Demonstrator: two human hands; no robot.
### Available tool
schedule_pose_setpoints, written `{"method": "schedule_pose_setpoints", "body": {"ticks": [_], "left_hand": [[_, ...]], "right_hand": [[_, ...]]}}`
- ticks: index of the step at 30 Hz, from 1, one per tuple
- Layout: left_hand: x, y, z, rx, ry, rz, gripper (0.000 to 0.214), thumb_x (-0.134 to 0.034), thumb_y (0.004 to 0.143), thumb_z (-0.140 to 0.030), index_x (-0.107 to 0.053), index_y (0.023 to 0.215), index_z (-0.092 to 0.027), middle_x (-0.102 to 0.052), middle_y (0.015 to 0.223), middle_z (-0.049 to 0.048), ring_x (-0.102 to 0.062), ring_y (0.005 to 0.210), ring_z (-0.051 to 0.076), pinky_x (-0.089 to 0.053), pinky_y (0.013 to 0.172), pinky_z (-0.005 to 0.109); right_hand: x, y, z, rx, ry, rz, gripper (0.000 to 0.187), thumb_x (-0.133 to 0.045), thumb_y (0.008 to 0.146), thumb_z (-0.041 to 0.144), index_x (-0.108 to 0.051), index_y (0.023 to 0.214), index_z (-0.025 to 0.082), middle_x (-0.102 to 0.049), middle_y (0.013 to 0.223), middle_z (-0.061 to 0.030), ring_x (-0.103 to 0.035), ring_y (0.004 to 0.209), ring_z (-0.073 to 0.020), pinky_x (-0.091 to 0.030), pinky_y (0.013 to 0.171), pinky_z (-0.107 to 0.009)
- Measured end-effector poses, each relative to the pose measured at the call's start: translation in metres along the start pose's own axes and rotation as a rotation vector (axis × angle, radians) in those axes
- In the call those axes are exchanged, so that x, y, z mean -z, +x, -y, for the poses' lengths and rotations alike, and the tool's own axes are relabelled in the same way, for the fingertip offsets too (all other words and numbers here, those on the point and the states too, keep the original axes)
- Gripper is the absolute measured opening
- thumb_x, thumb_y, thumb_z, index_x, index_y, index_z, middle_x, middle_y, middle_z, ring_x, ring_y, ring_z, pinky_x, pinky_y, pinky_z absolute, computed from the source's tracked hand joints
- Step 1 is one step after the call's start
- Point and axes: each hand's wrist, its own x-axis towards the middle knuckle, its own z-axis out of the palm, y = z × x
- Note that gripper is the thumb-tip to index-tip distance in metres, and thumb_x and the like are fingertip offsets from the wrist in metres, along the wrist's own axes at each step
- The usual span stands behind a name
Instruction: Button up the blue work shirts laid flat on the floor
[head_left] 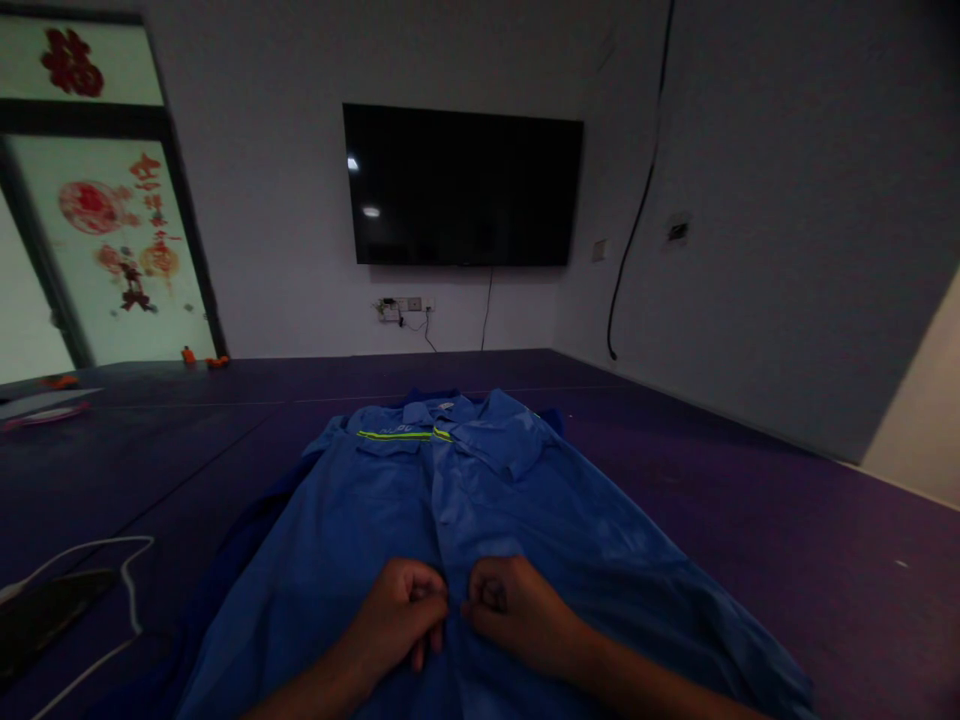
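A blue work jacket point(360, 510) lies spread front-up, its collar at the far end and a yellow-green stripe across the chest. Its front placket runs down the middle towards me. My left hand point(401, 612) is closed, thumb and fingers pinched at the left side of the placket. Just across from it, my right hand point(517, 612) is curled, fingertips pinching at the placket's right side. A small gap separates the two hands. Whatever lies between the fingertips, such as a button or snap, is too small and dark to see. Darker blue fabric point(259, 515) shows beneath the jacket's left edge.
Purple matting point(675, 440) covers the surface around the jacket. At the near left lie a dark phone-like object point(56, 612) and a white cable point(129, 580). A black cable point(637, 220) hangs on the right wall; a television point(465, 190) is mounted ahead. Small orange objects point(216, 361) sit near the door.
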Motion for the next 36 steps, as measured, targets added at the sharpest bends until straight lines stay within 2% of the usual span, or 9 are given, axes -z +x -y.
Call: {"method": "schedule_pose_setpoints", "body": {"ticks": [3, 6, 11, 16, 22, 36], "left_hand": [[0.0012, 0.002, 0.0012, 0.016, -0.023, 0.004, 0.01, -0.045, 0.06, -0.022, -0.05, 0.06, -0.014, -0.051, 0.039, -0.0052, -0.034, 0.026, 0.004, -0.02, 0.031, 0.016], [0.0026, 0.0046, 0.0032, 0.015, -0.031, 0.002, 0.011, -0.042, 0.057, -0.018, -0.05, 0.063, -0.014, -0.053, 0.04, -0.0052, -0.036, 0.026, 0.004, -0.019, 0.031, 0.016], [0.0045, 0.006, 0.0047, 0.017, -0.041, 0.032, 0.013, -0.044, 0.057, -0.02, -0.05, 0.066, -0.014, -0.056, 0.045, -0.0037, -0.038, 0.027, 0.004, -0.016, 0.03, 0.015], [0.0069, 0.0029, 0.0005, 0.038, -0.026, 0.062, 0.018, -0.048, 0.058, -0.023, -0.05, 0.073, -0.014, -0.058, 0.048, -0.0041, -0.04, 0.028, 0.004, -0.018, 0.029, 0.014], [0.0087, 0.0034, 0.0008, 0.011, 0.0, 0.101, 0.017, -0.048, 0.058, -0.021, -0.051, 0.073, -0.014, -0.058, 0.051, -0.0039, -0.041, 0.03, 0.004, -0.019, 0.029, 0.013], [0.0092, 0.0033, 0.001, 0.009, 0.072, 0.105, 0.019, -0.051, 0.06, -0.023, -0.054, 0.076, -0.012, -0.058, 0.054, -0.003, -0.041, 0.031, 0.004, -0.022, 0.03, 0.014]], "right_hand": [[-0.0001, 0.0, 0.0001, 0.015, -0.004, -0.003, 0.005, -0.055, 0.066, 0.02, -0.056, 0.067, 0.015, -0.048, 0.051, 0.0046, -0.041, 0.045, -0.0061, -0.024, 0.041, -0.017], [-0.0003, 0.0001, 0.0, 0.021, -0.012, -0.009, 0.005, -0.055, 0.066, 0.02, -0.056, 0.067, 0.015, -0.047, 0.051, 0.0045, -0.041, 0.045, -0.0062, -0.024, 0.041, -0.017], [-0.0012, 0.0005, -0.0013, 0.003, 0.003, 0.0, 0.006, -0.056, 0.066, 0.021, -0.057, 0.067, 0.015, -0.047, 0.05, 0.0045, -0.04, 0.045, -0.0063, -0.024, 0.04, -0.016], [-0.0015, 0.0009, -0.002, 0.021, -0.001, -0.006, 0.006, -0.056, 0.067, 0.021, -0.057, 0.068, 0.015, -0.049, 0.052, 0.0041, -0.042, 0.046, -0.0063, -0.025, 0.041, -0.016], [-0.0009, 0.0008, -0.002, 0.036, -0.002, -0.006, 0.006, -0.055, 0.067, 0.021, -0.057, 0.068, 0.015, -0.05, 0.053, 0.0038, -0.043, 0.047, -0.0066, -0.026, 0.042, -0.016], [-0.0004, 0.0005, -0.0019, 0.048, 0.065, -0.003, 0.009, -0.049, 0.066, 0.012, -0.058, 0.066, 0.014, -0.05, 0.051, 0.0034, -0.042, 0.045, -0.0063, -0.026, 0.041, -0.016]]}}
